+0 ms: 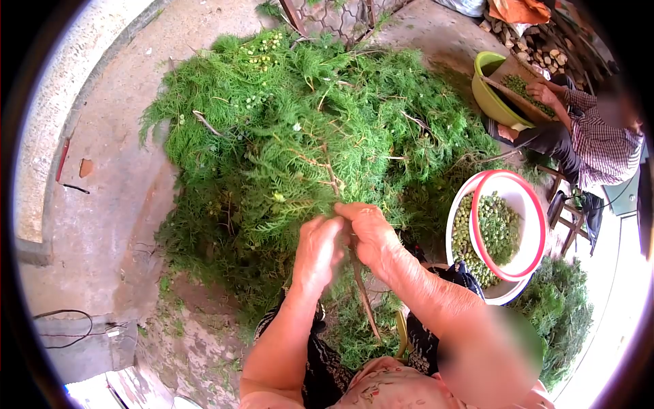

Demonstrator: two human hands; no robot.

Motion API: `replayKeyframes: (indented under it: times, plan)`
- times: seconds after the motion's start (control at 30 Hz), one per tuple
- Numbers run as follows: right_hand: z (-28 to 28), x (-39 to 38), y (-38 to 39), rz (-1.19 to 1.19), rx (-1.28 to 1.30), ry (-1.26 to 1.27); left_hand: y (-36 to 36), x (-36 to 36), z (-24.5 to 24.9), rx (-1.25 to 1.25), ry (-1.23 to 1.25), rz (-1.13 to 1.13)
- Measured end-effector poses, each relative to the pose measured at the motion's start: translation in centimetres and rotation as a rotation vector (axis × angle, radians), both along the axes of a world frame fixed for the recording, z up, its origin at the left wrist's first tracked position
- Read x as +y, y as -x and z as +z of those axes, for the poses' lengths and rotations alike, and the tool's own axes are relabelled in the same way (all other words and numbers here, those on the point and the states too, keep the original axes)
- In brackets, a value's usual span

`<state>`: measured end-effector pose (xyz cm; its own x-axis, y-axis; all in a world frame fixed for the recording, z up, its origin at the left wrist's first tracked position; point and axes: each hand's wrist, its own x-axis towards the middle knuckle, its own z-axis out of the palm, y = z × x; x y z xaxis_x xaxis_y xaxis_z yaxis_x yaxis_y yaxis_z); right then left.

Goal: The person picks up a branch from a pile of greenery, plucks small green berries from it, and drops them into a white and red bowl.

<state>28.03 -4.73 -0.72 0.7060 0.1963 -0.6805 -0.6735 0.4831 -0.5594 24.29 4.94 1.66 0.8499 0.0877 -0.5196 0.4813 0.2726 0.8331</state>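
One leafy branch (331, 170), centre, tip towards twelve o'clock; right hand (368, 235), closed on its stem, best held steady; left hand (316, 251), curled alongside, blurred, hold unclear; white tub (503, 298) with green cones (464, 240), three o'clock

Forearms (437, 294) angled inward; left hand (317, 247) beside right hand (368, 233), left fingers (332, 229) blurred, perhaps curled.

Bright green feathery branches (272, 129), brown bare stem (364, 293), pink-red rim on a white basin (531, 225), pale green pods (485, 273) inside, yellow-green tub (492, 102), dark-and-white checked shirt (603, 146) on another person, black trousers (327, 368) with pale patterning, pink floral top (388, 388)
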Motion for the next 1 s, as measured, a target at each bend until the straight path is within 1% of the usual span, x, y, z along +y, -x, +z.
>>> replayKeyframes:
  times: [0.07, 0.17, 0.27, 0.3, 0.33, 0.37, 0.43, 0.47, 0.53, 0.57, 0.6, 0.67, 0.7, 0.73, 0.8, 0.87, 0.93, 1.0]
  plan:
    - [-0.1, 0.0, 0.0, -0.043, -0.031, 0.018, 0.5, -0.3, -0.1, 0.000, 0.072, -0.013]
    - [0.7, -0.2, -0.4, -0.040, -0.033, 0.060, 0.4, -0.8, -0.6, 0.062, 0.194, 0.065]
    - [0.2, -0.5, -0.4, -0.027, -0.080, 0.005, 0.4, -0.6, 0.0, 0.030, 0.080, -0.003]
    - [-1.2, -0.6, -0.6, -0.053, -0.126, 0.031, 0.6, -0.6, 0.6, 0.038, 0.055, -0.064]
    - [-1.2, -1.2, -1.1, -0.042, -0.040, 0.000, 1.0, -0.7, 0.9, 0.043, 0.074, -0.078]
    - [-5.0, -2.0, -1.5, 0.067, -0.455, 0.221, 1.4, -0.8, 1.0, 0.047, 0.092, -0.095]
    - [-11.0, -2.1, -1.5, 0.163, -0.870, 0.399, 1.8, -0.6, 1.5, 0.031, 0.083, -0.104]
    - [-12.0, -1.8, -1.5, 0.138, -0.878, 0.355, 1.9, 0.1, 1.5, -0.125, -0.087, -0.230]
    - [-9.5, -1.7, -1.5, 0.065, -0.619, 0.293, 1.7, 1.0, 2.2, -0.010, -0.063, -0.425]
    - [-4.1, -1.8, -1.5, 0.016, -0.351, 0.272, 2.0, 1.5, 2.0, -0.002, -0.043, -0.501]
    - [-1.2, -1.8, -1.8, -0.032, -0.083, 0.247, 2.4, 1.9, 2.6, -0.047, 0.104, -0.487]
    - [-1.5, -2.4, -2.4, -0.006, -0.086, 0.234, 2.4, 3.4, 3.4, -0.084, 0.154, -0.423]
    - [-1.7, -2.3, -2.5, -0.024, -0.071, 0.216, 2.1, 3.7, 2.7, -0.154, 0.204, -0.180]
    - [-2.0, -2.2, -2.6, -0.044, -0.057, 0.198, 1.7, 4.3, 2.1, -0.235, 0.239, 0.015]
    - [-2.1, -2.2, -2.4, -0.010, -0.045, 0.219, 1.0, 5.3, 1.7, -0.306, 0.385, 0.315]
    - [-1.8, -2.1, -2.3, 0.002, -0.041, 0.229, 0.6, 6.4, 0.9, -0.270, 0.316, 0.486]
    - [-0.8, -1.9, -2.2, -0.003, -0.040, 0.227, 0.2, 6.9, 0.7, -0.245, 0.199, 0.452]
    - [-1.5, -2.2, -2.3, 0.061, -0.075, 0.244, -0.8, 6.6, 0.7, -0.237, 0.062, 0.472]
